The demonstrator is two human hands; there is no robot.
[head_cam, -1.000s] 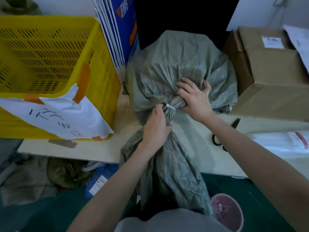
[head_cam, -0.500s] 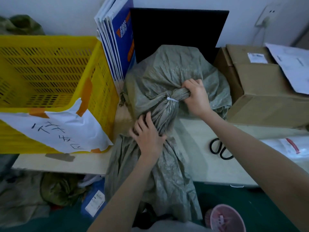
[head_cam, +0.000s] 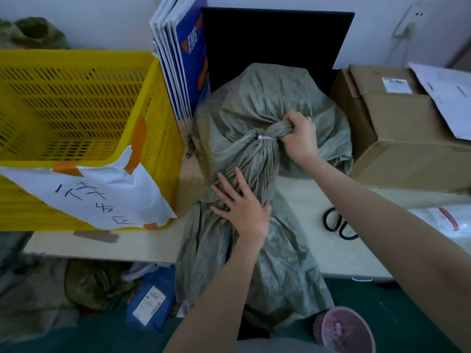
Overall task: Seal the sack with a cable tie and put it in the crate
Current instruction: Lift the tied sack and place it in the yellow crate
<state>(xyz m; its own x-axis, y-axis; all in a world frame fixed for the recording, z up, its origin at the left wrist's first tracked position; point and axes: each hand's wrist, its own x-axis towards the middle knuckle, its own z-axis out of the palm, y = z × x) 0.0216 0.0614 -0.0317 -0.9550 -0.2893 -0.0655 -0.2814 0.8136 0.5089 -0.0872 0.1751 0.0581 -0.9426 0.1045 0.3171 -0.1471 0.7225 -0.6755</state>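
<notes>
Two hands on grey sack [head_cam: 257, 98], frame centre: right hand [head_cam: 299, 138] fisted round neck beside white cable tie [head_cam: 265, 138]; left hand [head_cam: 240, 202] spread flat, gripping nothing. Yellow crate [head_cam: 76, 118] upper left.

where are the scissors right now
The scissors lie on the table, right of the sack and in front of the cardboard box; the right forearm partly hides them.

Two bare forearms enter from the lower edge and right side of the frame. Left hand [head_cam: 240, 207] and right hand [head_cam: 299, 138] carry no gloves, rings, watch or sleeves. A grey garment edge [head_cam: 280, 347] shows at bottom centre.
</notes>
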